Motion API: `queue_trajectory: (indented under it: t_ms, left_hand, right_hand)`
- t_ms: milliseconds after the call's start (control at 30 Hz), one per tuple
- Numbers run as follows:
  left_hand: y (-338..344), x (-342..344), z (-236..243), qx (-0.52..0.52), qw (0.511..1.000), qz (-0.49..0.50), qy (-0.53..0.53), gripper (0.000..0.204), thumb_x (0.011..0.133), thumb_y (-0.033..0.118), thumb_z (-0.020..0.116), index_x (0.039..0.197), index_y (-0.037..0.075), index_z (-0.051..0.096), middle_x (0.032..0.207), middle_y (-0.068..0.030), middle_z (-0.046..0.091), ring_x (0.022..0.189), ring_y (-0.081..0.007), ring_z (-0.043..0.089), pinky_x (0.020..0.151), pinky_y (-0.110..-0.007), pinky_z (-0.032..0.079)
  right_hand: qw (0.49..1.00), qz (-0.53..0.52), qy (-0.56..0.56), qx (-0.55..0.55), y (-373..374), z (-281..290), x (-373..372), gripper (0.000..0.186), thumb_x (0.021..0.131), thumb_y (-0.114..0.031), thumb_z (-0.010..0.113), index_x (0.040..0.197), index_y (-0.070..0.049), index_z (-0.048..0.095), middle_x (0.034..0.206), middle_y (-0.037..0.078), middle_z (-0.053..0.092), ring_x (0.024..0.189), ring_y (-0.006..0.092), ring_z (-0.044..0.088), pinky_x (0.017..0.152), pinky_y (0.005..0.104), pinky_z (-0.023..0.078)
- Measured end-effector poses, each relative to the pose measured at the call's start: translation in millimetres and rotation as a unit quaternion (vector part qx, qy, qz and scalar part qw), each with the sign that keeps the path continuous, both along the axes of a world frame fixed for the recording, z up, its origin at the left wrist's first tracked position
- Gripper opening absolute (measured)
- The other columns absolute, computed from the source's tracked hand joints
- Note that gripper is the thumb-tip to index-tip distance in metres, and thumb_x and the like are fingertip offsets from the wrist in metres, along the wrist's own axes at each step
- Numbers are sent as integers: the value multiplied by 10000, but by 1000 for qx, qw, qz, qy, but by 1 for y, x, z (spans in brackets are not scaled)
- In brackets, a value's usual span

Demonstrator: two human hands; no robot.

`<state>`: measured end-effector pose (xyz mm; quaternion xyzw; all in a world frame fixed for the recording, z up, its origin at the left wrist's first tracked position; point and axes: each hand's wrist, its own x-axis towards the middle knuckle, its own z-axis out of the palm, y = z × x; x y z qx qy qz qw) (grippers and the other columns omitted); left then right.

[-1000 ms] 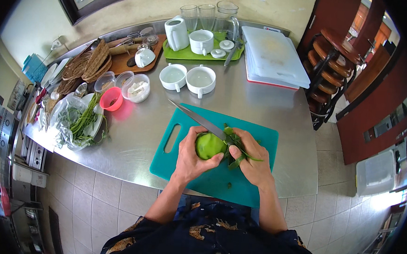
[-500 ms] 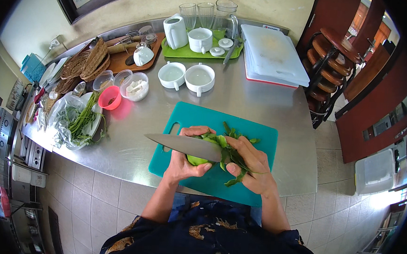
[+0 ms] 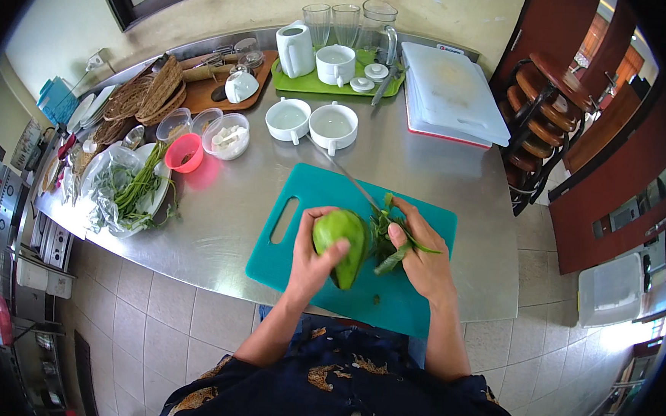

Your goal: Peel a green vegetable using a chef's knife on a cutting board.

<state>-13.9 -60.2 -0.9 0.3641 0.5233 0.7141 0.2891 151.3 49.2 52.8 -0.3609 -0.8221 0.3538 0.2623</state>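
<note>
My left hand is wrapped round a glossy green pear-shaped fruit, its narrow end pointing toward me. Fingers of my right hand close on a large kitchen knife, whose handle is hidden by the hand and by green peels. The blade points away and to the left, seen nearly edge-on. Strips of green peel hang bunched at my right fingers, beside the fruit. Both hands are over a teal cutting board, where a small scrap of peel lies near the front.
Two white handled bowls stand beyond the board. Behind them a green tray bears a white pitcher and cups. White cutting boards are stacked at the right. To the left are a pink bowl, plastic tubs and a plate of leafy greens.
The knife has come off the fruit and swung from pointing left across it to pointing away. My left hand has turned the fruit, so more of it shows.
</note>
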Motion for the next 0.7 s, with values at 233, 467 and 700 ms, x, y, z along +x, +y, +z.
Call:
queue_trajectory:
  t_ms: [233, 467, 700]
  left_hand:
    - [1, -16, 11, -39, 904, -102, -414, 446, 1039, 368, 493, 1344, 43, 484, 1241, -112, 611, 1117, -222, 627, 956, -395, 520]
    - [-8, -31, 12, 21, 885, -179, -430, 468, 1024, 283, 510, 1387, -5, 448, 1313, -158, 583, 1198, -280, 620, 1004, -456, 539]
    - [-9, -18, 26, -15, 967, -47, -248, 646, 922, 142, 728, 1449, -24, 392, 1339, -139, 541, 1195, -237, 603, 970, -403, 550]
  right_hand:
    - [998, 15, -56, -4, 6, -11, 12, 501, 1016, -510, 505, 1380, -166, 517, 1223, 114, 666, 1047, 328, 662, 901, 431, 512]
    - [947, -53, -138, 286, 20, 3, 18, 606, 835, -283, 776, 1384, -202, 534, 1028, 89, 567, 865, 284, 658, 651, 404, 530]
    - [872, -15, -201, 447, 36, 9, 27, 770, 715, 5, 725, 1424, -230, 537, 1023, 85, 536, 880, 268, 617, 688, 384, 541]
